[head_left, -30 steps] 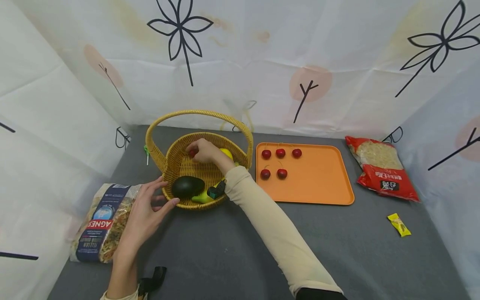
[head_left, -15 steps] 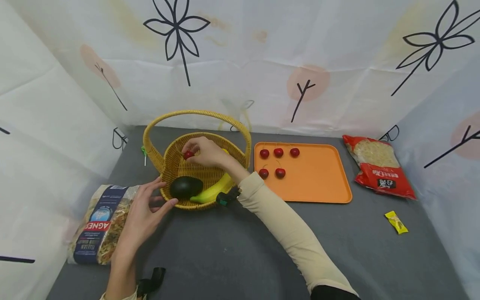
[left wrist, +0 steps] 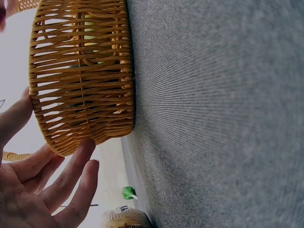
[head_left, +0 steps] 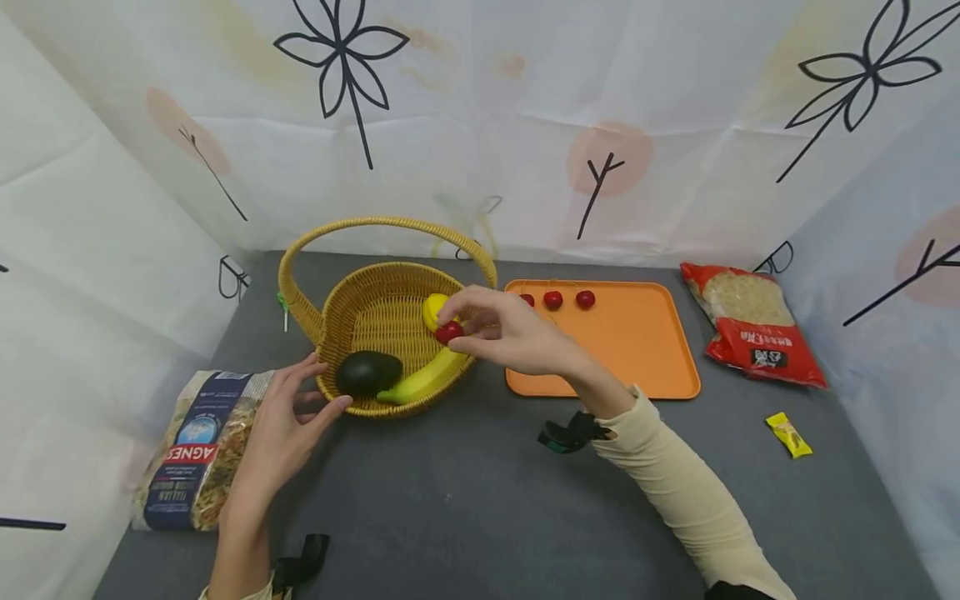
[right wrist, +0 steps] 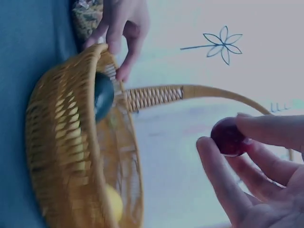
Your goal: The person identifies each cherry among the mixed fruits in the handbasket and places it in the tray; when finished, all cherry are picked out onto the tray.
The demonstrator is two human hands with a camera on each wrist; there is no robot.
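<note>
My right hand (head_left: 513,332) pinches a red cherry (head_left: 448,333) between thumb and fingertips, above the right side of the wicker basket (head_left: 324,333). In the right wrist view the cherry (right wrist: 229,137) is apart from the basket's rim. Inside the basket lie a dark green avocado (head_left: 367,372), a banana (head_left: 423,382) and a yellow lemon (head_left: 433,310), partly hidden. At the basket's left end my left hand (head_left: 281,433) touches the rim with spread, relaxed fingers. Its thumb (left wrist: 18,114) meets the rim in the left wrist view.
Right of the basket, an orange tray (head_left: 622,358) holds cherries (head_left: 552,300), some hidden behind my right hand. A pasta bag (head_left: 197,454) lies left, a red bag (head_left: 757,333) right, with a yellow wrapped candy (head_left: 789,435) nearby. A green lollipop (head_left: 282,308) lies behind the handle.
My right hand has moved right and nearer from the basket's far left inside, carrying the pinched cherry. More of the banana and lemon now shows. The left hand has stayed at the rim.
</note>
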